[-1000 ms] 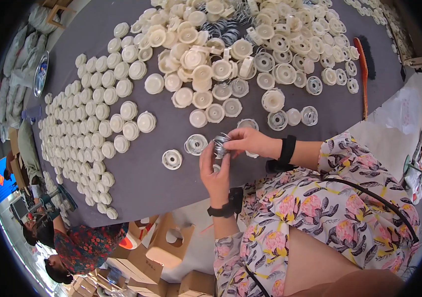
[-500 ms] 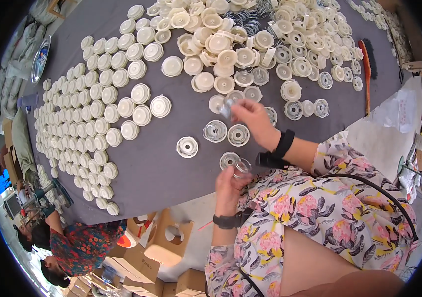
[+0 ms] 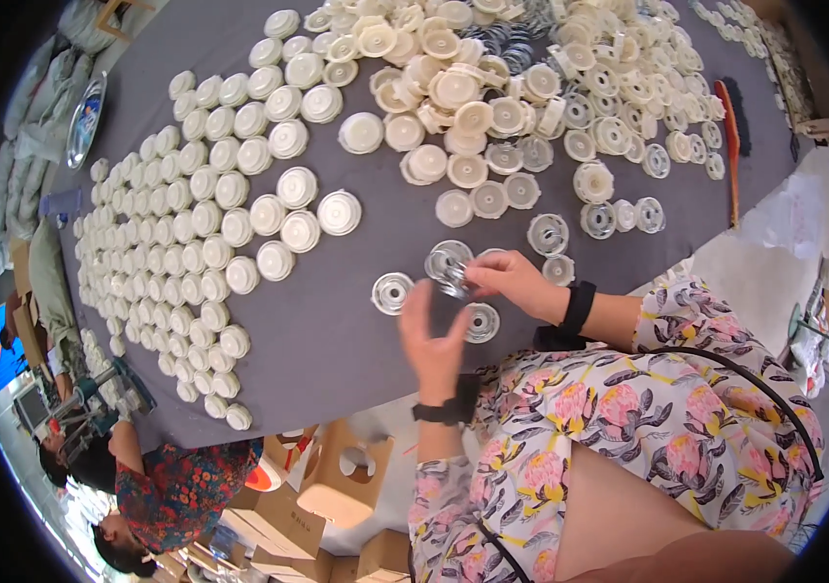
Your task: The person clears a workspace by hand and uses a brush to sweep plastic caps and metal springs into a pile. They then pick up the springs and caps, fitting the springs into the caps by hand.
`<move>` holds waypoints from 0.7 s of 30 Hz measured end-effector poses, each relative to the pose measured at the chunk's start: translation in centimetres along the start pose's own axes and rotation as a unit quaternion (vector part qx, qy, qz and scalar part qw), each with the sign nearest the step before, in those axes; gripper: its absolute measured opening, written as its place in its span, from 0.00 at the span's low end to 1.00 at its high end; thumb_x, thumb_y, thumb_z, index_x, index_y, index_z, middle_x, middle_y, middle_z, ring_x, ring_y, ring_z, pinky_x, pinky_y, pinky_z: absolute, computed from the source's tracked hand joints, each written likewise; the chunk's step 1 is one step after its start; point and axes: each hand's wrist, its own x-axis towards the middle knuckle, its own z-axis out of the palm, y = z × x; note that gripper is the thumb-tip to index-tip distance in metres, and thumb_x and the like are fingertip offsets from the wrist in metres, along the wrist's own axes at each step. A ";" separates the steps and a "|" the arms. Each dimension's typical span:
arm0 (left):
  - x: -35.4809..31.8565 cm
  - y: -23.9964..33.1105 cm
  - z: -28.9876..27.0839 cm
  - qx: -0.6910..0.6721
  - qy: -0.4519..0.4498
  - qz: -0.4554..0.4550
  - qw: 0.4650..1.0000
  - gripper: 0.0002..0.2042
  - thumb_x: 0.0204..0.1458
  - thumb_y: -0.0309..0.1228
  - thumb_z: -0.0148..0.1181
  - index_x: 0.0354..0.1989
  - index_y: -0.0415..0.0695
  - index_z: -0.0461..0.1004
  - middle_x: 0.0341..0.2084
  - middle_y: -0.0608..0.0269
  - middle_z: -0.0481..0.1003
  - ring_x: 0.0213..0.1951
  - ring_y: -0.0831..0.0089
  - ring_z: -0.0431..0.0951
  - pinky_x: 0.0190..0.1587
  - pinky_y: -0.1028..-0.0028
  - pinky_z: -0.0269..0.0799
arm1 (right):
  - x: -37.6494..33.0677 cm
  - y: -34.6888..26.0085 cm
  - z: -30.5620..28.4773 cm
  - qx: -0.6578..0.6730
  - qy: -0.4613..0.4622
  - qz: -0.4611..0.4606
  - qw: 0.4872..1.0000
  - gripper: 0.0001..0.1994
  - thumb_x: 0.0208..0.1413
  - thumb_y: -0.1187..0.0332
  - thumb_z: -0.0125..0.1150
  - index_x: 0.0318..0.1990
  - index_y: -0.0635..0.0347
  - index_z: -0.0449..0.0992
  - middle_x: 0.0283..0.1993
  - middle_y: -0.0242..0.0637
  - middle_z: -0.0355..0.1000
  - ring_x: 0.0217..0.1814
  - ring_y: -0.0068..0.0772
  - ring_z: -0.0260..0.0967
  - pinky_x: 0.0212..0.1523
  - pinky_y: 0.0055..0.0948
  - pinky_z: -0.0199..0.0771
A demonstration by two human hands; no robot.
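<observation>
On the table (image 3: pixel 288 340), rows of caps (image 3: pixel 207 215) at left, parts (image 3: pixel 473 119) heaped at the back, a brush (image 3: pixel 731 146) far right. Beyond the near edge, cardboard boxes (image 3: pixel 283 523).

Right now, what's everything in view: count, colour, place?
table: one, grey, centre
caps: dozens, off-white, table's left
plastic parts: large pile, cream, far side
springs: several, grey, in pile
discs: three or more, pale, mid-table
brush: one, orange handle, right of pile
tray: one, silvery, far left
sacks: several, pale, upper left
boxes: several, brown, lower left
co-worker's top: one, dark floral, lower left
bag: one, whitish, right
left hand: one, over table, fingers spread
right hand: one, over table, pinching shiny piece
</observation>
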 end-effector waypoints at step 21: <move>-4.9 3.8 1.6 -0.625 -0.087 -0.357 0.689 0.15 0.57 0.33 0.47 0.49 0.39 0.68 0.36 0.59 0.75 0.33 0.68 0.78 0.40 0.69 0.75 | -3.9 -1.4 -0.1 -0.305 -0.088 -0.246 0.916 0.07 0.51 0.73 0.61 0.37 0.63 0.78 0.42 0.34 0.70 0.44 0.26 0.69 0.43 0.25 0.69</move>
